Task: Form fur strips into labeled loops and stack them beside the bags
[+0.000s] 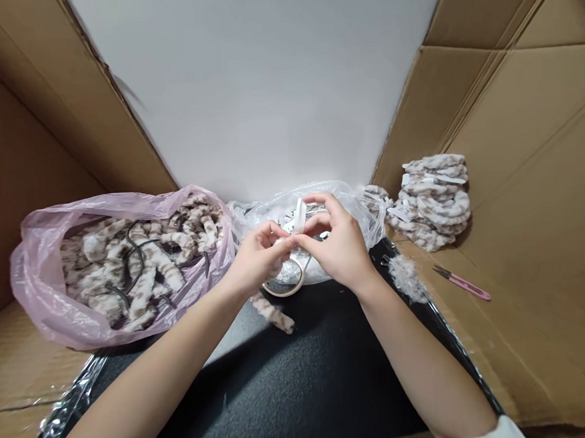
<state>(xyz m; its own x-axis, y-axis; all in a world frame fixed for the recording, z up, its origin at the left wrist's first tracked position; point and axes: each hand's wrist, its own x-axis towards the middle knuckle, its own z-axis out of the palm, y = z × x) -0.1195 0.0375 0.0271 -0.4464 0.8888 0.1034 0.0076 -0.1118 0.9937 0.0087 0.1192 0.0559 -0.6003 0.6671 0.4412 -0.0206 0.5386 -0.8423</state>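
My left hand point(261, 258) and my right hand point(342, 245) meet fingertip to fingertip above the black table mat. Between the pinched fingers a small white strip point(299, 215) stands up; whether it is tape or a cloth label I cannot tell. Both hands are closed on it, the right thumb against the left fingertips. Just under the hands lies a pale tape roll point(277, 293), partly covered by the left fingers. A furry white-and-brown strip point(274, 314) sticks out below my left hand on the mat; its upper end is hidden.
On the left, an open pink plastic bag point(38, 243) holds furry strips and dark cords. A clear plastic bag point(343, 192) lies behind my hands. To the right are a stack of furry loops point(436, 202), a fluff pile point(407, 278) and pink-handled snips point(462, 282). Cardboard walls point(543, 161) flank the table.
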